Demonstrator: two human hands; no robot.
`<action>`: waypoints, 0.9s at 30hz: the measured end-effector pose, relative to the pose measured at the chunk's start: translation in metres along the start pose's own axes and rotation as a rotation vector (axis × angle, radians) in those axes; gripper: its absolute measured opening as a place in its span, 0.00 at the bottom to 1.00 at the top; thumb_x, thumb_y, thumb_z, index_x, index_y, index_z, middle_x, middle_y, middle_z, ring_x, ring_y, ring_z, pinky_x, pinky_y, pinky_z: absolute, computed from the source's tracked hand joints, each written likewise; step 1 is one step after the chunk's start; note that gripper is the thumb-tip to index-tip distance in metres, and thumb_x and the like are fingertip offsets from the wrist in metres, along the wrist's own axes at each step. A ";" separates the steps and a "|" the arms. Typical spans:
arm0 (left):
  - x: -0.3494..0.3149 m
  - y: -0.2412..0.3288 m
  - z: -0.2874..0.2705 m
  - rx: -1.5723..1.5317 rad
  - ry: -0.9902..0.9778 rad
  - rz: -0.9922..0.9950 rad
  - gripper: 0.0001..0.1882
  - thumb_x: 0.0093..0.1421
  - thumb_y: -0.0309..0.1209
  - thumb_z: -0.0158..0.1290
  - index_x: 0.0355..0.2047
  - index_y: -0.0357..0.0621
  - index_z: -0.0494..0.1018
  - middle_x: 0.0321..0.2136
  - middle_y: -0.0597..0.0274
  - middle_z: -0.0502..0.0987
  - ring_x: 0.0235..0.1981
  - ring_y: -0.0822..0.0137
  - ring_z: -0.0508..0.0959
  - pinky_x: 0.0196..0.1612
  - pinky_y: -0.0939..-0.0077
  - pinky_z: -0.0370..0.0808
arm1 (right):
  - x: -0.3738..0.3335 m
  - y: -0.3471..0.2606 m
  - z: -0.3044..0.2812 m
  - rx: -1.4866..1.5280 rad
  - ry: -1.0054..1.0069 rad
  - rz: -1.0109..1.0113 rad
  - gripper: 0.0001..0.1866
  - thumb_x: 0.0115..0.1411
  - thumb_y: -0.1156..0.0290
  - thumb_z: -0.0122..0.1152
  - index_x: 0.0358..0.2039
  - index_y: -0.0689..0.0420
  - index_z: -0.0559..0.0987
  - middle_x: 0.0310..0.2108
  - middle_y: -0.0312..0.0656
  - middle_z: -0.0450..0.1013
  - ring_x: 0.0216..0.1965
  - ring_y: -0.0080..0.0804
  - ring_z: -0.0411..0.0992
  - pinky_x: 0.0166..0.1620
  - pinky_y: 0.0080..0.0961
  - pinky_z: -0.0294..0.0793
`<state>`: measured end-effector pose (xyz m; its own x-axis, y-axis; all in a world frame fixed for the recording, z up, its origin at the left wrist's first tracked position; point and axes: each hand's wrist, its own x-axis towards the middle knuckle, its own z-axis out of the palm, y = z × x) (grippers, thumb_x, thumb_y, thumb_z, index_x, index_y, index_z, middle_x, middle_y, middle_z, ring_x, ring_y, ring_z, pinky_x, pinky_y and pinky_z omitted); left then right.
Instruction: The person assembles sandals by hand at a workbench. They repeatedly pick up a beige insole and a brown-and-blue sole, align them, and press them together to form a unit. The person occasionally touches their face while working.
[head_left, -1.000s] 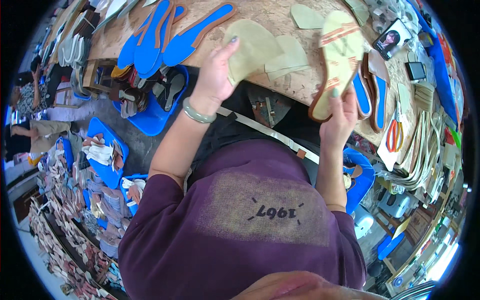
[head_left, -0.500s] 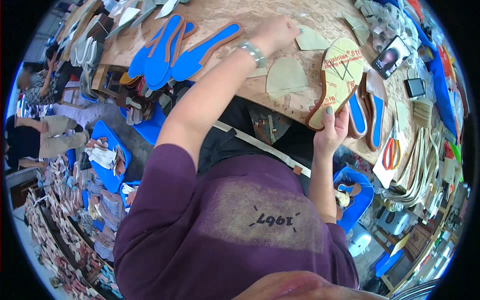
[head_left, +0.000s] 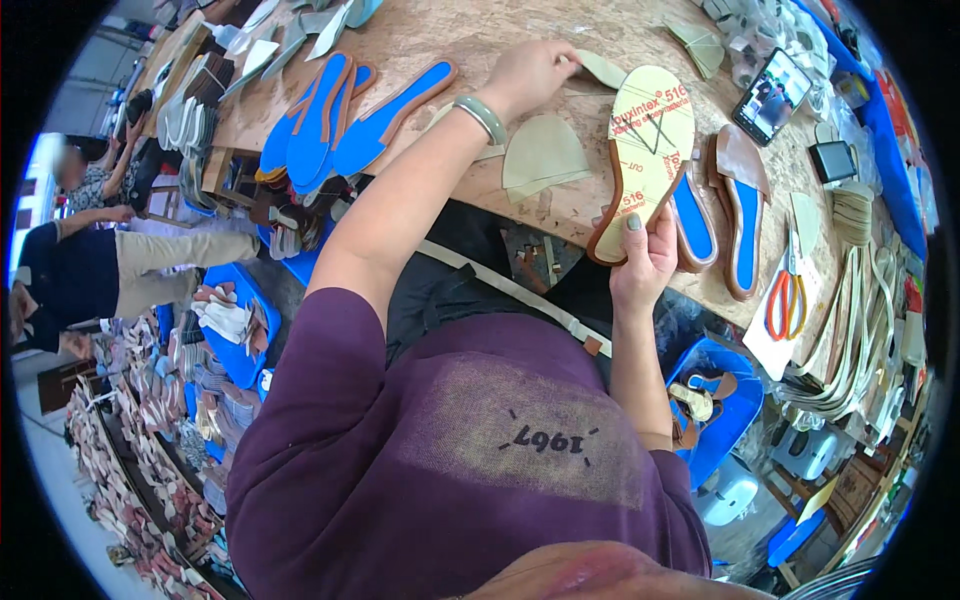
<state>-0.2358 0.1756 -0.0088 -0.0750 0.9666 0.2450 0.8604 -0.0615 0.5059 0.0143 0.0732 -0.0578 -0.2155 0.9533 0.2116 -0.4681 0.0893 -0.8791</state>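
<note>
My right hand [head_left: 645,262] grips the heel end of a shoe insole [head_left: 652,135], thumb on its cream, printed underside with pen lines; a brown rim shows along its edge. At the far side, my left hand [head_left: 533,72] pinches the edge of a cream, curved sheet piece [head_left: 604,70], which tilts up from the table. Nearer me lie overlapping cream rounded pieces [head_left: 546,155]. Just right of the held insole rests a blue-topped insole [head_left: 695,222], partly covered. Beside it is another blue and brown one [head_left: 742,235] with a brown flap across its toe.
More blue insoles [head_left: 384,120] lie at the table's left. On the right are a phone [head_left: 772,97], orange-handled scissors [head_left: 786,300], a black box [head_left: 832,161] and bundled strips [head_left: 850,330]. A blue bin [head_left: 728,425] stands below. Two people are off to the left.
My left hand has shifted slightly left and now lifts the cream piece by its edge. The insole in my right hand has moved a little left. A person at left has moved.
</note>
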 end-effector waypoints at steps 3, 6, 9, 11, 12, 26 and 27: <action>0.008 -0.002 -0.003 -0.534 0.115 -0.226 0.13 0.66 0.33 0.47 0.46 0.40 0.73 0.28 0.58 0.80 0.30 0.69 0.79 0.36 0.77 0.76 | 0.000 -0.001 0.002 0.044 0.002 0.017 0.23 0.65 0.75 0.52 0.59 0.64 0.62 0.44 0.46 0.74 0.40 0.33 0.76 0.42 0.32 0.80; 0.007 -0.006 -0.003 -0.810 0.159 -0.134 0.11 0.67 0.29 0.46 0.46 0.37 0.73 0.33 0.60 0.80 0.35 0.74 0.79 0.41 0.80 0.76 | -0.001 -0.007 0.006 0.122 0.011 0.041 0.23 0.64 0.75 0.52 0.59 0.64 0.62 0.45 0.46 0.73 0.40 0.33 0.76 0.42 0.32 0.79; -0.012 -0.007 -0.011 -0.765 0.165 -0.002 0.11 0.66 0.27 0.47 0.46 0.36 0.72 0.39 0.57 0.79 0.40 0.71 0.79 0.45 0.79 0.76 | 0.003 -0.017 0.010 0.189 0.047 0.038 0.22 0.64 0.75 0.52 0.58 0.63 0.63 0.45 0.46 0.73 0.41 0.33 0.76 0.43 0.32 0.79; -0.027 -0.012 -0.017 -0.738 0.106 0.008 0.11 0.66 0.27 0.48 0.46 0.36 0.70 0.42 0.55 0.79 0.43 0.68 0.79 0.47 0.78 0.75 | 0.008 -0.024 0.013 0.196 0.039 0.005 0.21 0.64 0.75 0.52 0.57 0.63 0.64 0.45 0.46 0.73 0.42 0.34 0.75 0.44 0.32 0.78; -0.033 -0.013 -0.019 -0.785 0.056 -0.021 0.11 0.66 0.27 0.48 0.47 0.36 0.69 0.42 0.54 0.78 0.45 0.66 0.79 0.49 0.76 0.75 | 0.011 -0.026 0.016 0.205 0.009 -0.007 0.20 0.65 0.74 0.50 0.56 0.62 0.64 0.45 0.48 0.73 0.43 0.36 0.75 0.47 0.36 0.77; -0.048 -0.018 -0.025 -1.380 0.000 -0.148 0.11 0.66 0.29 0.46 0.47 0.37 0.67 0.47 0.51 0.75 0.49 0.60 0.77 0.55 0.66 0.73 | 0.103 -0.005 0.099 0.164 -0.119 0.003 0.18 0.65 0.76 0.51 0.56 0.62 0.67 0.46 0.38 0.72 0.45 0.20 0.70 0.48 0.19 0.71; -0.051 -0.019 -0.027 -1.396 -0.015 -0.084 0.13 0.66 0.31 0.47 0.48 0.38 0.66 0.48 0.50 0.74 0.50 0.60 0.76 0.56 0.65 0.72 | 0.105 -0.006 0.101 0.139 -0.088 0.018 0.18 0.65 0.76 0.51 0.56 0.62 0.67 0.45 0.38 0.73 0.44 0.20 0.71 0.47 0.18 0.71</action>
<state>-0.2620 0.1208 -0.0088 -0.0876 0.9817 0.1690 -0.3526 -0.1892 0.9164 -0.0917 0.1434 0.0130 -0.2964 0.9247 0.2388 -0.5763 0.0262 -0.8168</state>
